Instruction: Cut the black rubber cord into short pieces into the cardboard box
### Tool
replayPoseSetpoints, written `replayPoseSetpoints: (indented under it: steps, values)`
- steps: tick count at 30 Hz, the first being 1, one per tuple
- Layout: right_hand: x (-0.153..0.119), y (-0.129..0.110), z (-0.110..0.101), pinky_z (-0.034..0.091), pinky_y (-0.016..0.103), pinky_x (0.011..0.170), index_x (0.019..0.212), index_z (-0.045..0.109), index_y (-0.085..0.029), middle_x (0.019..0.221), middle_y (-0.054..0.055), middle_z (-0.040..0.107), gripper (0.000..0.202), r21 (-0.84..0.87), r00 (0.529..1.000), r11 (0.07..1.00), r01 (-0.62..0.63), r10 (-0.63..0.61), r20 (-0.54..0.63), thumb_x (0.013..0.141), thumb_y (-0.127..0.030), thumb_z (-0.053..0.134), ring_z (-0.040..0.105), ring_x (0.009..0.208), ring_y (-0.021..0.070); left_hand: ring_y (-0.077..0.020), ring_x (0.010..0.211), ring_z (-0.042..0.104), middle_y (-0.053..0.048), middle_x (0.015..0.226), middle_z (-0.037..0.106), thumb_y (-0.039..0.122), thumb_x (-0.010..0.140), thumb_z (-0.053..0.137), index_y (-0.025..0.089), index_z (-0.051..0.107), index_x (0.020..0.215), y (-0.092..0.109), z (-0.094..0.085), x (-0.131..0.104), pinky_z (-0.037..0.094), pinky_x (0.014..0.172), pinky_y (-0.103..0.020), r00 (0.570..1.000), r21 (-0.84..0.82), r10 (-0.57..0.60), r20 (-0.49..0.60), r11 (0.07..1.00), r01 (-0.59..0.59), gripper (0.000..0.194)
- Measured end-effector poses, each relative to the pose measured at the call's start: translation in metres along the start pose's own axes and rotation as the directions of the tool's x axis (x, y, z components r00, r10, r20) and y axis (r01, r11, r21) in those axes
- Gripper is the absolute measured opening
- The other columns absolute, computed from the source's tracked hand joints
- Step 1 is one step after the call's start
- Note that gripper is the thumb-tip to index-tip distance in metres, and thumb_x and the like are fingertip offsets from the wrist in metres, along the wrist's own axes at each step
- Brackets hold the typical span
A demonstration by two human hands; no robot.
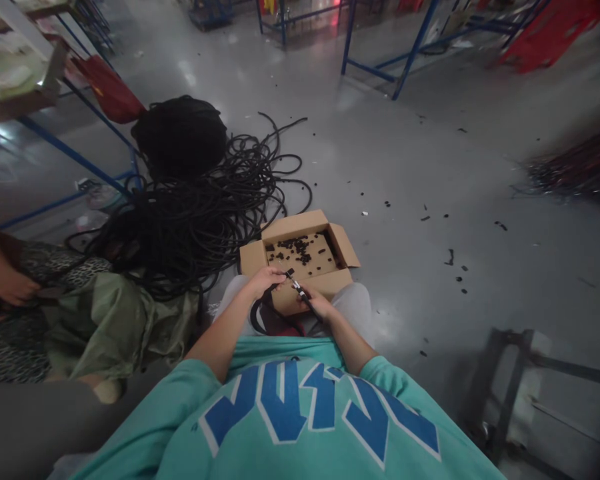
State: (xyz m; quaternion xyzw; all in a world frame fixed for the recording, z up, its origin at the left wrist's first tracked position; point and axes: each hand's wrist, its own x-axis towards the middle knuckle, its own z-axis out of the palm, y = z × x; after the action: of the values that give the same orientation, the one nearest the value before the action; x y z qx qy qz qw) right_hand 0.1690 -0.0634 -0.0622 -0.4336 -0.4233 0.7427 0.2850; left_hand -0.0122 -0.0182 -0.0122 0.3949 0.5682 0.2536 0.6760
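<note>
My left hand [269, 280] is closed on a black strip [257, 317], whose end pokes out past the fingertips over the box. From there the strip curves down between my legs. In my right hand [316, 303] is a slim black-handled tool [303, 293] with pale markings and a bright metal tip. Its tip meets or nearly meets the strip's end; the exact contact is too small to tell. Just beyond both hands, an open cardboard box [310, 300] stands between my knees, with many small black pieces [300, 250] scattered inside.
A tangle of black cord [180, 227] lies left of the box, beside a large black bundle [180, 137]. Another person's hand [15, 287] is at the far left. Black scraps [450, 257] dot the floor. A metal frame [520, 373] stands at right; blue-legged tables [400, 73] are ahead.
</note>
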Motion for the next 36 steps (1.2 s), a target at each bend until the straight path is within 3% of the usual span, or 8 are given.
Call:
replayPoseSetpoints:
  steps: [6,14,21,30,33,36]
  values:
    - [0.001,-0.001,-0.002,0.034,0.022,0.057,0.101,0.06,-0.017,0.066,-0.004,0.053,0.053,-0.066,0.999,0.997,0.048,-0.049,-0.009,0.048,-0.012,0.058,0.044,0.059,0.0092,-0.0047,0.037,0.043,-0.001,0.053,0.057,0.026,0.061,0.066,0.009,0.057,0.064,-0.001,-0.001,0.003,0.028,0.038,-0.019,0.999,0.003,0.015,0.031,1.0,-0.015,0.02]
    - [-0.003,-0.007,0.0,0.028,0.019,0.042,0.099,0.06,-0.013,0.047,-0.009,0.045,0.053,-0.023,0.998,0.998,-0.061,0.061,-0.019,0.047,-0.01,0.054,0.036,0.039,0.0047,-0.0041,0.034,0.04,0.0,0.047,0.053,0.028,0.066,0.062,0.01,0.055,0.059,0.002,-0.005,0.005,0.026,0.035,-0.018,0.998,0.034,-0.013,0.06,0.999,0.011,0.021]
    - [-0.006,-0.009,0.004,0.026,0.019,0.037,0.1,0.059,-0.011,0.042,-0.01,0.043,0.053,0.005,0.995,0.996,-0.093,0.093,-0.03,0.048,-0.014,0.055,0.036,0.033,0.0047,-0.0054,0.038,0.046,0.0,0.054,0.058,0.024,0.061,0.068,0.012,0.05,0.069,0.003,-0.002,0.001,0.03,0.038,-0.018,0.997,0.038,0.053,-0.058,0.998,-0.051,0.023]
    - [-0.005,-0.007,0.001,0.029,0.02,0.04,0.105,0.056,-0.011,0.043,-0.01,0.044,0.057,0.03,0.989,0.992,-0.122,0.119,0.09,0.049,-0.017,0.058,0.04,0.036,0.0066,-0.0052,0.038,0.043,0.005,0.043,0.048,0.021,0.056,0.067,0.012,0.055,0.067,0.009,-0.002,-0.005,0.03,0.04,-0.017,0.993,0.237,0.046,-0.109,0.971,-0.019,0.019]
    - [-0.002,-0.005,0.001,0.031,0.019,0.045,0.104,0.057,-0.014,0.052,-0.008,0.049,0.056,0.009,0.994,0.997,-0.08,0.079,0.074,0.048,-0.013,0.058,0.042,0.043,0.0055,-0.0063,0.042,0.044,0.005,0.046,0.05,0.018,0.054,0.065,0.013,0.056,0.063,0.006,0.001,0.0,0.032,0.044,-0.019,0.985,0.393,0.131,-0.112,0.916,-0.077,0.014]
    - [0.0,-0.001,0.002,0.031,0.019,0.047,0.104,0.057,-0.017,0.057,-0.007,0.051,0.055,-0.041,0.999,0.998,-0.043,0.045,0.026,0.05,-0.011,0.056,0.042,0.048,0.0058,-0.0094,0.055,0.049,0.002,0.055,0.055,0.012,0.052,0.063,0.014,0.056,0.056,0.004,0.007,0.002,0.037,0.054,-0.02,0.956,0.596,0.279,-0.089,0.784,-0.174,0.008]
